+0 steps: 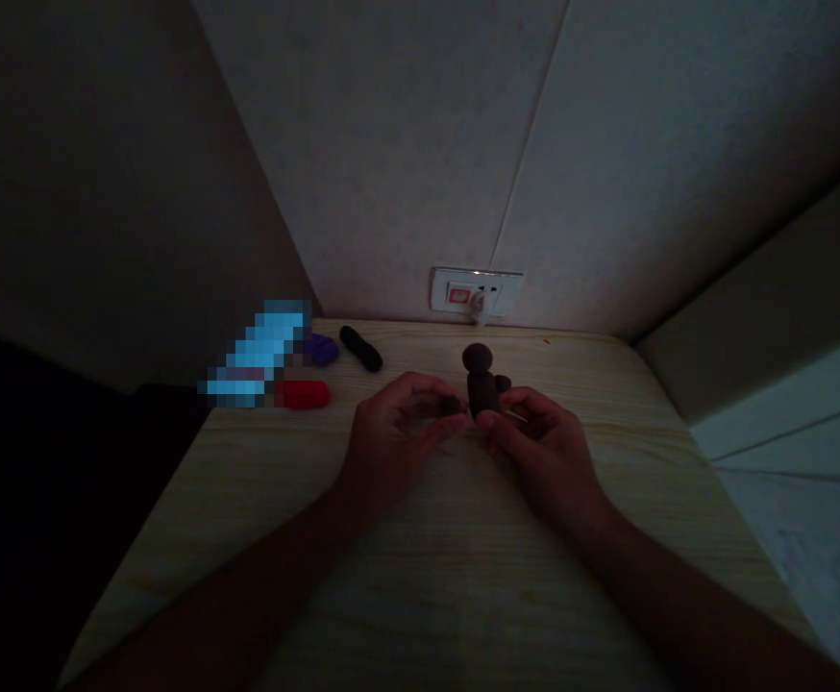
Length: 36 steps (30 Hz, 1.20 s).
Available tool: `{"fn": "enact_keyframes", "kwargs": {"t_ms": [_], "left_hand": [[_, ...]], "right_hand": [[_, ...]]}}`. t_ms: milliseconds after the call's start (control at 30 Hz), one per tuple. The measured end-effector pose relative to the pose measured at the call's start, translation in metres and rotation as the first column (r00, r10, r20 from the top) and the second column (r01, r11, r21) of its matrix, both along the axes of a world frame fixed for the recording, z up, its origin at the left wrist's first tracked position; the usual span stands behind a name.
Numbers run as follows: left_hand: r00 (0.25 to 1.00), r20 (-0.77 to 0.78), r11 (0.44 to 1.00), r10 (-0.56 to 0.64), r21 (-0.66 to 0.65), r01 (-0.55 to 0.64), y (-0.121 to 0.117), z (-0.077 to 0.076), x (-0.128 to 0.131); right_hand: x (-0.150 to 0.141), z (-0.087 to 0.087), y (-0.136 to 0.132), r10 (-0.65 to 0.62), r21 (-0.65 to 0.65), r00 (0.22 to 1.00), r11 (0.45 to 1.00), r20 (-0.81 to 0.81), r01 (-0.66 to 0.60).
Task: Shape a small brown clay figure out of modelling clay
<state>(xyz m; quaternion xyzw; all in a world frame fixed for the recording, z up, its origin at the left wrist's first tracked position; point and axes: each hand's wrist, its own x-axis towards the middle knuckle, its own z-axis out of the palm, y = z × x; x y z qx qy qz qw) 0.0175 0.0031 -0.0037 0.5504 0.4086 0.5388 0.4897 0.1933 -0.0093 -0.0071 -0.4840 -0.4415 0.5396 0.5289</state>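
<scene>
A dark brown figure (484, 392), seemingly of modelling clay, stands upright in my right hand (546, 447). It has a round ball on top of a thicker, rounded body, and a small knob sticks out at its right side. My right thumb and fingers are closed around its lower end, hiding the base. My left hand (395, 432) is just to the left, its fingers curled round a small dark brown piece (453, 406) near the thumb tip. The fingertips come close to the figure; in this dim light I cannot tell if they touch it.
On the wooden table (449, 596), to the left, lie a red roll (306, 394), a purple lump (323, 349) and a black roll (360, 348). A blurred bright blue rectangle (265, 346) is beside them. A wall socket (476, 293) with a plug is behind.
</scene>
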Motion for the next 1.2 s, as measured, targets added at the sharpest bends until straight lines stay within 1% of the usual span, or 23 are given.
{"fn": "enact_keyframes", "kwargs": {"t_ms": [200, 300, 467, 567, 667, 800, 967, 1067, 1200], "left_hand": [[1.000, 0.004, 1.000, 0.008, -0.006, -0.008, -0.0007, -0.0009, 0.0001], [1.000, -0.002, 0.999, 0.023, 0.036, -0.022, -0.0006, -0.0005, -0.0002], [0.990, -0.124, 0.992, 0.064, 0.116, -0.050, 0.0000, -0.0043, -0.0028], [0.992, -0.115, 0.989, 0.054, 0.143, -0.037, -0.0001, -0.0076, -0.0034], [0.991, -0.127, 0.990, 0.047, 0.135, -0.029, -0.0006, -0.0091, -0.0036], [0.988, -0.144, 0.995, 0.062, 0.086, -0.050, -0.0012, -0.0077, -0.0038], [0.994, -0.084, 0.997, 0.067, 0.050, -0.063, -0.0023, -0.0044, -0.0033], [0.993, -0.103, 0.996, 0.061, 0.075, -0.054, -0.0026, -0.0044, -0.0035], [0.980, -0.191, 0.988, 0.052, 0.155, -0.022, -0.0009, -0.0067, -0.0048]], "right_hand": [[-0.0013, 0.0035, -0.0001, -0.012, -0.006, 1.000, 1.000, -0.018, 0.012], [-0.0013, 0.0037, -0.0001, -0.018, -0.007, 1.000, 1.000, -0.016, 0.018], [-0.0002, 0.0014, -0.0009, -0.008, 0.010, 1.000, 1.000, -0.007, 0.008], [0.0006, 0.0007, -0.0015, -0.005, 0.010, 1.000, 1.000, 0.002, 0.005], [0.0008, 0.0009, -0.0013, -0.018, 0.010, 1.000, 1.000, -0.006, 0.018], [0.0003, 0.0029, -0.0004, -0.040, 0.005, 0.999, 0.999, -0.004, 0.040], [-0.0003, 0.0059, -0.0007, -0.043, -0.015, 0.999, 0.999, -0.010, 0.043], [-0.0002, 0.0062, -0.0010, -0.042, -0.016, 0.999, 0.999, -0.015, 0.041], [0.0008, 0.0044, -0.0008, -0.043, -0.025, 0.999, 0.999, -0.008, 0.042]]}}
